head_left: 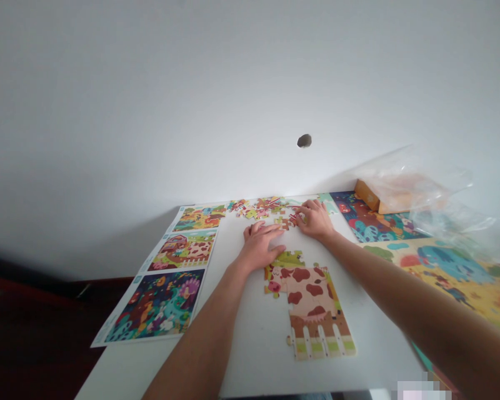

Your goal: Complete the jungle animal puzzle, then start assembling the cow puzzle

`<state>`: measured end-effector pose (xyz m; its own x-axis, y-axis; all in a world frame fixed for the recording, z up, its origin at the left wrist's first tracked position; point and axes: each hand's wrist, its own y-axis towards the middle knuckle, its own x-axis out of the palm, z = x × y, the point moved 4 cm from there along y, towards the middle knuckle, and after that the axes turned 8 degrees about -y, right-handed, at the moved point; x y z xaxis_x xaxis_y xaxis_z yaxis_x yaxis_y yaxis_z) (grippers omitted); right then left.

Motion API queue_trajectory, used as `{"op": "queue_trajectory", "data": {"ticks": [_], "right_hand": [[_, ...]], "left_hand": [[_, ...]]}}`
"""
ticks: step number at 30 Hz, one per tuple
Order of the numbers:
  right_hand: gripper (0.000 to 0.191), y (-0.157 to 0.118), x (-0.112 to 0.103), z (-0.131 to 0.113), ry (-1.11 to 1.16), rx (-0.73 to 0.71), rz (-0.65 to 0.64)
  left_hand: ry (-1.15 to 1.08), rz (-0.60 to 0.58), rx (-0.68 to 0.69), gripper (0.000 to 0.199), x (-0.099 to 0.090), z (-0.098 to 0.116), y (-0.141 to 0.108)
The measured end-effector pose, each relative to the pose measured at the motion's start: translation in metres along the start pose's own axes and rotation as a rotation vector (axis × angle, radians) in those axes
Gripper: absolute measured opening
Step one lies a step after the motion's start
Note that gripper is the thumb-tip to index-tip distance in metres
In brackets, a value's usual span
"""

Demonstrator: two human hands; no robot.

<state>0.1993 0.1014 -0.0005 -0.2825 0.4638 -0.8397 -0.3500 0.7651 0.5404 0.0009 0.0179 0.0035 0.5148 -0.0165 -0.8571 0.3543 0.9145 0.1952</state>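
A partly joined jigsaw puzzle [312, 300] lies on the white table, showing a spotted cow, a strip of green and a white fence. Just beyond the cow's head, my left hand [260, 244] rests with its fingers stretched out and apart, holding nothing I can see. Farther back, my right hand [314, 218] has its thumb and fingers bent round a red-and-white jigsaw piece [295, 217] at the edge of the loose pieces. More loose jigsaw pieces [254, 208] lie in a heap along the wall, and some overlap.
On the left lies a picture sheet [210, 289] with three printed scenes. To the right are a dark picture puzzle [360, 219] and a yellow one with a blue elephant [454, 266]. An orange box [369, 194] under clear plastic bags [437, 183] stands against the wall, which has a hole [304, 141].
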Motion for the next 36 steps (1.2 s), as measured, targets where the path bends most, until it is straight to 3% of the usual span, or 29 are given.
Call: {"op": "queue_trajectory", "data": {"ticks": [10,25,32,36], "right_hand": [[0.022,-0.001,-0.007,-0.003,-0.033,-0.035,0.029],[0.027,0.001,-0.006,-0.006,0.012,-0.053,-0.118],[0.023,0.002,-0.005,-0.003,0.003,-0.038,-0.115],[0.026,0.000,-0.005,0.003,0.084,-0.029,-0.042]], "left_hand": [[0.009,0.184,-0.102,0.037,0.004,-0.014,0.004],[0.023,0.119,-0.113,0.038,0.004,-0.013,0.003],[0.025,0.235,-0.151,0.034,-0.001,-0.014,0.003],[-0.006,0.323,-0.149,0.038,-0.003,-0.022,0.004]]}}
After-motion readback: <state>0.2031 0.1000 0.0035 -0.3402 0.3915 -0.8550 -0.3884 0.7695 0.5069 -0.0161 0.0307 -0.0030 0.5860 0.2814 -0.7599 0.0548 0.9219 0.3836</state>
